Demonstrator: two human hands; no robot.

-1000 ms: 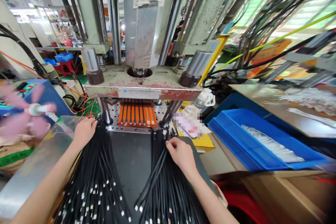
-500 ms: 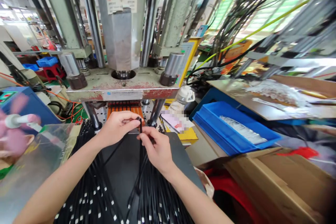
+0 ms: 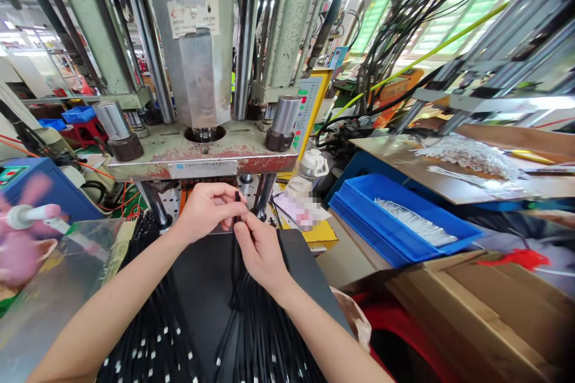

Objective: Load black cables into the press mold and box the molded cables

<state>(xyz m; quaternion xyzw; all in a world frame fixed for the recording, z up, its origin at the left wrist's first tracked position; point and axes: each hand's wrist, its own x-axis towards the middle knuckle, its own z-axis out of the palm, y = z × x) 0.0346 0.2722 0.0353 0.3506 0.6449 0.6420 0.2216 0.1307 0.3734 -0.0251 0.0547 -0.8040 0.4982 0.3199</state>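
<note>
My left hand and my right hand meet in front of the press, both pinched on the upper ends of thin black cables. The held cables hang down into a right-hand bundle that fans over the dark work surface. A second bundle of black cables with white marks lies under my left forearm. The orange mould is mostly hidden behind my left hand.
A blue tray with white parts sits to the right, beside a cardboard box. A steel shelf carries more white parts. A pink fan spins at the left by a blue control box.
Both hands left their separate bundles and came together at the centre, lifting cable ends between them. The view has shifted slightly right and closer to the press.
</note>
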